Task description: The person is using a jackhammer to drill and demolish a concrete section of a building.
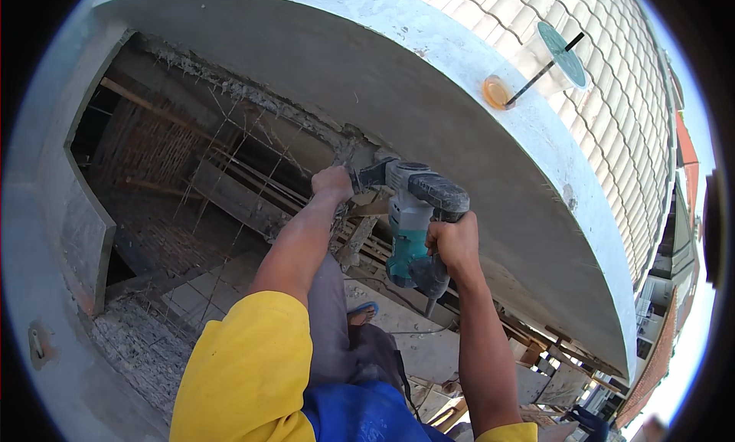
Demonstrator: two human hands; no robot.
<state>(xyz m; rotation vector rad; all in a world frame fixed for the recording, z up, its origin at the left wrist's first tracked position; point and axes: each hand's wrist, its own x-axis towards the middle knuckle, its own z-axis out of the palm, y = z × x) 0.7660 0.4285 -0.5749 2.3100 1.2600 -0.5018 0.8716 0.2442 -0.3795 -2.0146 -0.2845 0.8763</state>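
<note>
A dusty teal and grey hammer drill (409,227) is held out in front of me with both hands. My right hand (455,247) is wrapped round its rear handle. My left hand (333,183) is closed in a fist at the front end, by the dark collar; the grip inside the fist is hidden. The front of the tool meets the broken concrete edge (354,147) of the grey curved wall, and I cannot make out the bit there. A power cord (417,332) hangs below the tool.
Bare reinforcing wires (243,139) cross an opening on the left. Below lie planks (371,243), broken rubble (145,350) and my sandalled foot (363,313). A plastic cup with a straw (547,59) stands on the white ledge (459,51) beside roof tiles (620,97).
</note>
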